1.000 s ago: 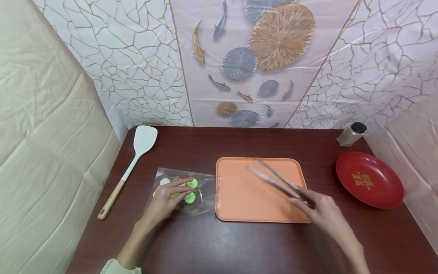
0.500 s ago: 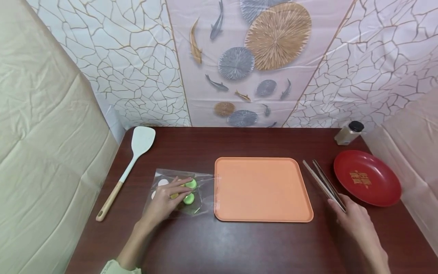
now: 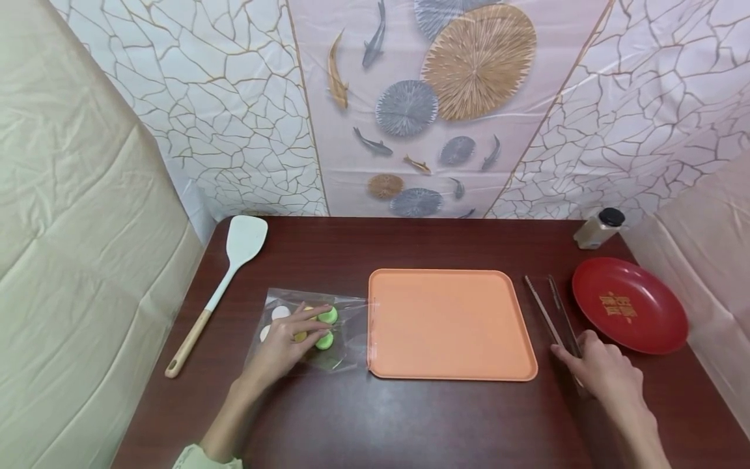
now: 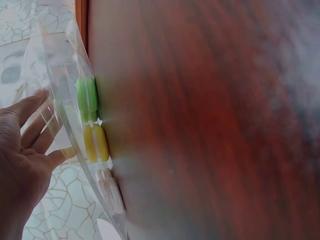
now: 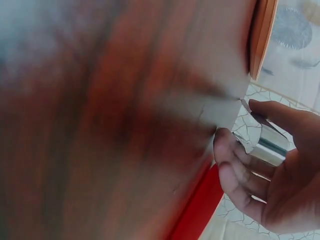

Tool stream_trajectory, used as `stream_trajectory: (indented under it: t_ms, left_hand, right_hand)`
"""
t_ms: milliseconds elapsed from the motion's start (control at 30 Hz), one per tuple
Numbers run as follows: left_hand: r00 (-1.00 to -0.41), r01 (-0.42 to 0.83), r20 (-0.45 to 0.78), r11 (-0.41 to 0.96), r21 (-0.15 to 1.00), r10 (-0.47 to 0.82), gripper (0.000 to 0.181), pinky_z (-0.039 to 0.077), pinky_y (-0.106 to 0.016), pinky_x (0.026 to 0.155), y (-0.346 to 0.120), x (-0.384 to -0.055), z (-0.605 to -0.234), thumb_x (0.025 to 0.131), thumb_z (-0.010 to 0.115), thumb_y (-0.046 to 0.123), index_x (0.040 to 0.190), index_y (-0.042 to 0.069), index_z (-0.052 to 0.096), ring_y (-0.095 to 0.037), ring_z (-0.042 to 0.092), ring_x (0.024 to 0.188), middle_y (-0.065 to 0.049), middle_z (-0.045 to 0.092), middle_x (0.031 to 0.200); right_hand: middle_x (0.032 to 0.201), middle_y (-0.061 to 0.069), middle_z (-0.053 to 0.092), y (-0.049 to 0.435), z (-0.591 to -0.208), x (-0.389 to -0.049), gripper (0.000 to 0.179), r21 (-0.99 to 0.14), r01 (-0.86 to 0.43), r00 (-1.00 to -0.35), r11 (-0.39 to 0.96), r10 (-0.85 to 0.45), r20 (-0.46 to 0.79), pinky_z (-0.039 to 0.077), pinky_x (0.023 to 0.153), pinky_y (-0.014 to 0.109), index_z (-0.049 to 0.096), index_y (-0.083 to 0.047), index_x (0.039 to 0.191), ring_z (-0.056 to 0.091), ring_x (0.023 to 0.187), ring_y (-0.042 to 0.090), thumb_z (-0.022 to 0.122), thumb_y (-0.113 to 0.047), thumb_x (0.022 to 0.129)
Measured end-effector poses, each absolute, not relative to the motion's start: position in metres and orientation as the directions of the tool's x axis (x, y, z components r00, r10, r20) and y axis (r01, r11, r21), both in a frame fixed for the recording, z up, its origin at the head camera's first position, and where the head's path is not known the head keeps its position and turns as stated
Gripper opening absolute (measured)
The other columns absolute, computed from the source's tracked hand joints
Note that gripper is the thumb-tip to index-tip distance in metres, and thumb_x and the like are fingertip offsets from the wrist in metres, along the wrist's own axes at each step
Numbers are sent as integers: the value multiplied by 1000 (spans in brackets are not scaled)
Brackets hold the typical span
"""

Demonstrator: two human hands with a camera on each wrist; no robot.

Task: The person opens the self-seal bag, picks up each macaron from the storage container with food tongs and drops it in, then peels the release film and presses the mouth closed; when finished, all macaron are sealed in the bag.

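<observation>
My left hand (image 3: 287, 339) rests on a clear plastic bag (image 3: 351, 326), its thumb and fingers apart and touching the film. Inside lie several macarons: green ones (image 3: 324, 340), yellow ones (image 4: 96, 143) and pale ones (image 3: 280, 312). The left wrist view has the thumb against the bag, with film between me and the macarons. My right hand (image 3: 609, 371) holds metal tongs (image 3: 547, 314) low at the table, between the orange tray and the red plate. Its thumb and fingers lie on opposite arms of the tongs, whose tips are spread apart.
An orange tray (image 3: 451, 326) lies mid-table, the bag's edge overlapping its left rim. At the right are a red plate (image 3: 650, 306) and a black-lidded jar (image 3: 597, 229). A white spatula (image 3: 245, 241) with a wooden handle lies far left. Patterned cloth stands behind.
My right hand has carried the tongs from over the tray to the table at its right, and their arms have spread wider. The left hand has stayed on the bag.
</observation>
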State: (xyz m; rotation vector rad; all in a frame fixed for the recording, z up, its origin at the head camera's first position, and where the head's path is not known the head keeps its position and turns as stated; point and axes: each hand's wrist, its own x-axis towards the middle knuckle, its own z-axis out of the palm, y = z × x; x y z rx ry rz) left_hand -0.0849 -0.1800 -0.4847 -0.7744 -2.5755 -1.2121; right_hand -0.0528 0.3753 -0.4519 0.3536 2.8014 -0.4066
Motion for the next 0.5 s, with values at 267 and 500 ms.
stream_trajectory:
  t_ms: [267, 500]
  left_hand:
    - [-834, 549, 378, 549, 630, 401, 19, 42, -67, 119, -179, -86, -487, 87, 85, -10, 103, 1, 87, -39, 75, 124, -21, 77, 135]
    - [-819, 572, 376, 562, 597, 434, 19, 40, -69, 121, -177, -86, -488, 88, 85, -9, 105, 0, 85, -39, 75, 125, -22, 76, 135]
  right_hand:
    - [96, 44, 63, 375, -456, -55, 66, -209, 237, -927, 949, 157, -339, 54, 66, 69, 57, 5, 99, 67, 85, 61, 65, -60, 104]
    - [85, 33, 65, 375, -451, -58, 72, -197, 211, -932, 957, 137, -334, 54, 63, 66, 58, 2, 95, 67, 78, 53, 61, -70, 104]
